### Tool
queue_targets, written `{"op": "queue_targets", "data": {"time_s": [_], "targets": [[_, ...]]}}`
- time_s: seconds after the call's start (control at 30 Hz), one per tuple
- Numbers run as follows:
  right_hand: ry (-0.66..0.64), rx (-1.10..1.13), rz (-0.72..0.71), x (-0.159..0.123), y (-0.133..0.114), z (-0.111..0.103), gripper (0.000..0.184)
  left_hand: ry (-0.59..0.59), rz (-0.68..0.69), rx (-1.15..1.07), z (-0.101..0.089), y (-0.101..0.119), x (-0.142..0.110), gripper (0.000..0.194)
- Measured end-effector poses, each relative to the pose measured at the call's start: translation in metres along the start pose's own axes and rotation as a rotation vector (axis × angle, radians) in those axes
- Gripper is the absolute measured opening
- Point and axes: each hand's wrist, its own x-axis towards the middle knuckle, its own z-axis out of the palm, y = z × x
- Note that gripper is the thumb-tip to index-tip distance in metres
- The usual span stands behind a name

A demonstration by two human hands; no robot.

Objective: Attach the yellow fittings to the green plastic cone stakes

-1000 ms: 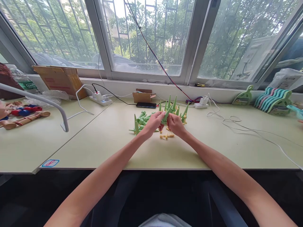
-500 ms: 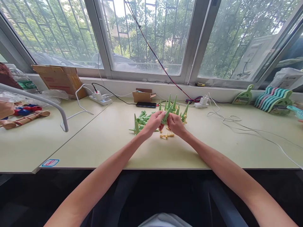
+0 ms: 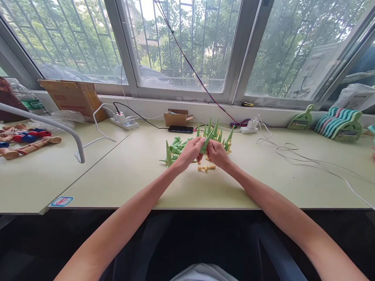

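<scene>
**Turquoise plastic-looking piece (image 3: 372, 128) slips farther out at the right edge; working hands stay put**

Half a second ago it showed more fully, and a blurred shape covered part of the toys at far left; that shape is gone now.

Largest is the grey metal-framed window (image 3: 133, 78), with trees and bars beyond the glass. Below it spreads the pale yellow-green tabletop (image 3: 117, 183). At left stands a brown cardboard box (image 3: 67, 99), its faded reddish print unreadable. At right, a row of turquoise, pink and green dustpans (image 3: 336, 123) carries a printed label, too small to read. A clear plastic bottle (image 3: 31, 102) wears a green label with white lettering that I cannot make out surely.

At the middle, the left hand (image 3: 191, 153) has its thumb and fingers closed around a tapered pale-green plastic spike (image 3: 207, 141), which tilts up to the right above the table. The right hand (image 3: 218, 154) curls its fingers in against the base; what they grip is hidden, so I cannot tell. Similar green plastic pieces (image 3: 175, 147) lie just beyond the left hand.

Behind them rests a black phone (image 3: 181, 129). A blue-bordered sticker (image 3: 62, 201) near the table's front edge bears a looping red mark, not clearly legible. Smallest are the short yellow pegs (image 3: 206, 168), lying between the forearms.
</scene>
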Motion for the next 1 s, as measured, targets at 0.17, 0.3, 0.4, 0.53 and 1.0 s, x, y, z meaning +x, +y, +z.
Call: {"op": "queue_targets", "data": {"time_s": [0.17, 0.3, 0.4, 0.53, 1.0], "targets": [[-0.009, -0.010, 0.010, 0.0004, 0.0009, 0.0005, 0.053, -0.002, 0.010, 0.008, 0.0013, -0.0009, 0.0007, 0.035], [-0.011, -0.006, 0.012, 0.0004, 0.0007, 0.0004, 0.053, -0.006, 0.005, -0.004, 0.0011, -0.0018, 0.0006, 0.035], [-0.011, -0.006, 0.012, 0.0002, -0.0001, 0.0001, 0.054, -0.008, 0.009, -0.016, 0.0006, -0.0014, 0.0002, 0.035], [-0.006, -0.006, 0.008, 0.0005, -0.0008, 0.0000, 0.054, -0.002, 0.008, -0.019, 0.0007, 0.0001, -0.0003, 0.035], [0.003, 0.016, 0.005, 0.0003, -0.0030, 0.0000, 0.053, -0.004, 0.006, -0.046, 0.0005, 0.0026, -0.0014, 0.036]]}}
